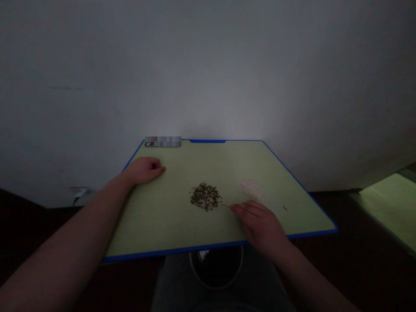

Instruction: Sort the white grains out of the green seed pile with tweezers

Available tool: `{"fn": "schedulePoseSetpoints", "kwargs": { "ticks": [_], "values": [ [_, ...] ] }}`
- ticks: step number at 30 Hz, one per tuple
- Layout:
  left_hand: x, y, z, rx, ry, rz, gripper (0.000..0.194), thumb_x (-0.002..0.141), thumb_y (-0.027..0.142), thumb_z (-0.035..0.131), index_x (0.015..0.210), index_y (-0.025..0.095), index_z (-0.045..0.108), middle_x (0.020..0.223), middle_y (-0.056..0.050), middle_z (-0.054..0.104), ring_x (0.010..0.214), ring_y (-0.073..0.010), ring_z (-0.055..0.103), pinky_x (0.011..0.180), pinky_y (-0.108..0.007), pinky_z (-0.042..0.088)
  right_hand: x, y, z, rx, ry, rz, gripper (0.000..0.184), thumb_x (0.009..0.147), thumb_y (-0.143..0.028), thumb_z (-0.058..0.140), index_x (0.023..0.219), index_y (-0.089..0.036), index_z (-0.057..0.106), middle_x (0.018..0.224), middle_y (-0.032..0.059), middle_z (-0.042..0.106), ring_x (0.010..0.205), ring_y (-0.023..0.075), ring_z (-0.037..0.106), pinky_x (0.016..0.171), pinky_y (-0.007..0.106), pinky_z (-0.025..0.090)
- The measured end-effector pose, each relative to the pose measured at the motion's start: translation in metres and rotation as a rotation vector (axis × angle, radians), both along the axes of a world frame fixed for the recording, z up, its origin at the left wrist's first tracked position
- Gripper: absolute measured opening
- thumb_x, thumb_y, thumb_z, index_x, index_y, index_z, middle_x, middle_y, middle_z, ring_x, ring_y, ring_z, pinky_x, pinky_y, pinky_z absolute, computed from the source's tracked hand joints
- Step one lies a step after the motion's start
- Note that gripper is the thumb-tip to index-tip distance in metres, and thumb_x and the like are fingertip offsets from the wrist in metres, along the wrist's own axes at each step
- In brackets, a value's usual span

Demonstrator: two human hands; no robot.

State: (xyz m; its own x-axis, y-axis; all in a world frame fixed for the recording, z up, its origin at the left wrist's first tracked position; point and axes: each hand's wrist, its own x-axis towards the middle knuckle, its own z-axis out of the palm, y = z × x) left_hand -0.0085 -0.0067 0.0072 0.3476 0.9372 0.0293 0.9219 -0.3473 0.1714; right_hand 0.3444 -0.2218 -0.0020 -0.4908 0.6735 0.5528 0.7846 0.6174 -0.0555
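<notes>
A small heap of dark greenish mung beans (203, 194), with pale grains mixed in at its lower side, lies at the middle of the light table (162, 225). To its right is a spread of white rice grains (251, 188), partly covered by my right hand (258, 221). That hand pinches a thin needle-like stick (225, 206), whose tip points left at the heap's right edge. My left hand (145, 169) rests on the table's left side, fingers curled in and thumb against them, with nothing visible in it.
A flat object, blurred out (162, 141), lies at the far left corner. A small dark sliver (285, 208) is on the right. Below the near blue edge, a round bin (217, 287) stands between my legs. A wall (208, 78) rises behind the table.
</notes>
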Motion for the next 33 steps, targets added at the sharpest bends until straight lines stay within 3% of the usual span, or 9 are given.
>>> {"fn": "schedulePoseSetpoints", "kwargs": {
  "ticks": [9,21,33],
  "values": [
    [0.003,-0.001,0.002,0.001,0.003,0.007,0.037,0.078,0.053,0.045,0.065,0.02,0.054,0.064,-0.003,0.056,0.062,-0.016,0.05,0.06,-0.029,0.032,-0.009,-0.002,0.001,-0.026,0.032,0.076,0.043,0.076,-0.002,0.043,0.11,-0.012,0.068,0.101,0.0082,0.076,0.087,0.0204,0.069,0.084,0.034,0.057],
    [0.002,-0.002,0.003,0.0,0.021,-0.002,0.039,0.08,0.055,0.044,0.066,0.02,0.053,0.064,-0.003,0.057,0.062,-0.0155,0.05,0.06,-0.029,0.032,-0.007,-0.001,0.003,-0.089,0.056,0.031,0.046,0.076,-0.002,0.043,0.112,-0.014,0.067,0.099,0.009,0.076,0.088,0.0207,0.068,0.083,0.037,0.057],
    [0.002,-0.002,0.003,-0.01,0.031,0.007,0.039,0.079,0.054,0.044,0.067,0.019,0.055,0.065,-0.004,0.057,0.064,-0.0169,0.051,0.061,-0.03,0.032,-0.007,-0.005,0.005,-0.032,0.054,0.031,0.043,0.078,-0.001,0.042,0.109,-0.012,0.069,0.097,0.0093,0.076,0.084,0.0212,0.069,0.08,0.038,0.059]
  ]
}}
